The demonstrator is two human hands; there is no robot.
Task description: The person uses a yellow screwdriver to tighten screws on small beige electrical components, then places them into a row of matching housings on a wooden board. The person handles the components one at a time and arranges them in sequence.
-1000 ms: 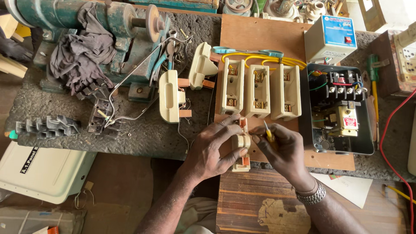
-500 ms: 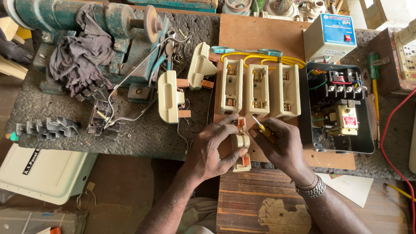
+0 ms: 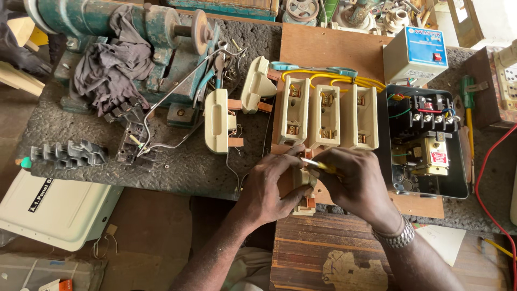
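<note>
From the head view I look down on my left hand [image 3: 269, 188], its grip closed around a small cream fuse carrier [image 3: 305, 189] at the near edge of the desk [image 3: 177, 167], just in front of the brown board [image 3: 328, 51]. My right hand [image 3: 358, 186] pinches a yellow-handled screwdriver [image 3: 322, 165], fingers tight on it, with the tip laid across the top of the carrier; I cannot tell whether it sits in a screw. Three cream fuse bases [image 3: 326, 116] stand in a row on the board just beyond my hands, yellow wires [image 3: 334, 78] looping behind them. Two loose cream carriers [image 3: 237, 105] lie to the left, and an open black starter box [image 3: 425, 143] sits toward the right edge. A green bench grinder [image 3: 140, 32] draped with a dark rag [image 3: 110, 67] fills the far left corner. As I judge it, the carrier is held in the air over the desk's edge, so a slipping tip could jab my left fingers, or a loosened screw could drop to the floor.
</note>
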